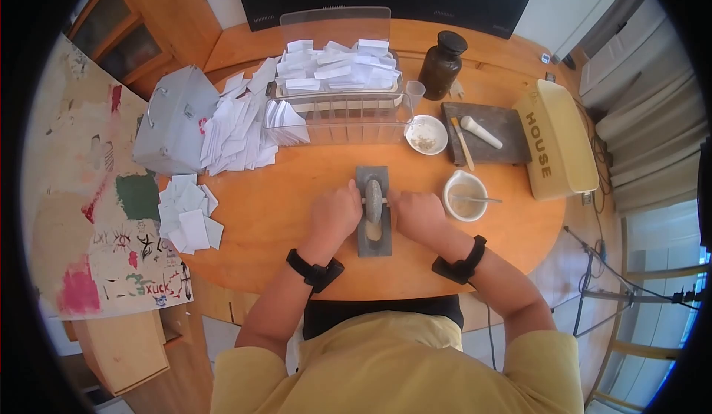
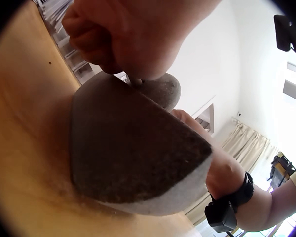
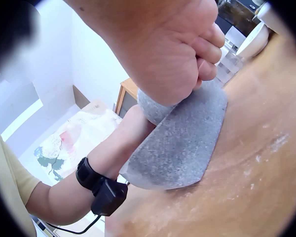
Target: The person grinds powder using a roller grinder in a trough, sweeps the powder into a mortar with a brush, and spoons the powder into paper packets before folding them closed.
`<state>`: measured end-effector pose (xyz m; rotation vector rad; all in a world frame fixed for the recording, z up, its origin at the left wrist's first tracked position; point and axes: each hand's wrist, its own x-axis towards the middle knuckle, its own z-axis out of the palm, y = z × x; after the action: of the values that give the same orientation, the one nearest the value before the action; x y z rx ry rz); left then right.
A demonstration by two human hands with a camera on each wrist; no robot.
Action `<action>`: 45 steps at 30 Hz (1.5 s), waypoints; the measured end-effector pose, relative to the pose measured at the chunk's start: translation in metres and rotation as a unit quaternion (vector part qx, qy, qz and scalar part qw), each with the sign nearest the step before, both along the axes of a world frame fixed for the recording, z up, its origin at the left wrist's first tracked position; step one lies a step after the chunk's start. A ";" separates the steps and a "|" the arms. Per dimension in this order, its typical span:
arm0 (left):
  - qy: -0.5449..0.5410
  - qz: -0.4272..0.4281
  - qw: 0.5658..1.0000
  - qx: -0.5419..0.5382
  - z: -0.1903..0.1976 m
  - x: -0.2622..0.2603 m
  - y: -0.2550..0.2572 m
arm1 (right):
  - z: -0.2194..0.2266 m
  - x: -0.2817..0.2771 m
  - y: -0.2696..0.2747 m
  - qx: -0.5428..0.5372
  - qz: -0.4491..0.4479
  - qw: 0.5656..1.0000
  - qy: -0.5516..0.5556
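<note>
A grey stone boat-shaped grinding trough (image 1: 374, 250) lies lengthwise before the person on the wooden table. In its groove stands a stone grinding wheel (image 1: 374, 202) with a thin light axle through its middle. My left hand (image 1: 335, 212) grips the axle's left end, fingers curled in a fist. On the other side my right hand (image 1: 417, 215) holds the right end the same way. Some pale tan material (image 1: 375, 233) shows in the groove at the near end. Both wrist views show the trough's outer sides, with the fists above hiding much of the wheel.
Right of the trough stands a white mortar (image 1: 450, 188) with a spoon. Beyond it are a white bowl (image 1: 426, 122), a dark slab (image 1: 508, 128) bearing a pestle (image 1: 480, 132) and brush, a brown jar (image 1: 441, 69) and a yellow box (image 1: 560, 143). Paper packets (image 1: 237, 128) pile left.
</note>
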<state>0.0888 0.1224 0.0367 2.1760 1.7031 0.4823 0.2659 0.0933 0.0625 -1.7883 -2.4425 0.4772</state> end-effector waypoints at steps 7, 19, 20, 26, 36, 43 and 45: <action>0.016 0.002 1.000 -0.014 -0.005 -0.001 0.006 | 0.005 0.000 0.003 -0.003 0.010 1.000 -0.005; -0.004 -0.027 0.999 0.031 0.013 -0.007 0.000 | 0.025 0.001 -0.005 -0.001 0.037 0.999 -0.024; -0.005 -0.022 0.999 0.025 0.012 -0.007 -0.004 | 0.024 0.001 -0.007 -0.002 0.038 0.999 -0.023; -0.012 -0.006 1.000 0.027 -0.001 -0.004 -0.019 | 0.009 0.004 -0.021 0.006 0.040 0.999 -0.010; -0.023 -0.002 0.999 0.031 0.000 -0.002 -0.024 | 0.003 0.001 -0.023 0.014 0.026 0.999 -0.020; -0.010 -0.003 1.000 0.027 -0.001 -0.001 -0.024 | 0.000 0.003 -0.024 0.030 0.032 0.999 -0.013; -0.015 0.019 1.000 0.018 -0.002 0.000 -0.025 | -0.001 0.001 -0.023 0.027 0.032 0.999 -0.021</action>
<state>0.0885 0.0975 0.0352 2.1534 1.7343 0.5562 0.2671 0.0705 0.0616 -1.7220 -2.5207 0.3798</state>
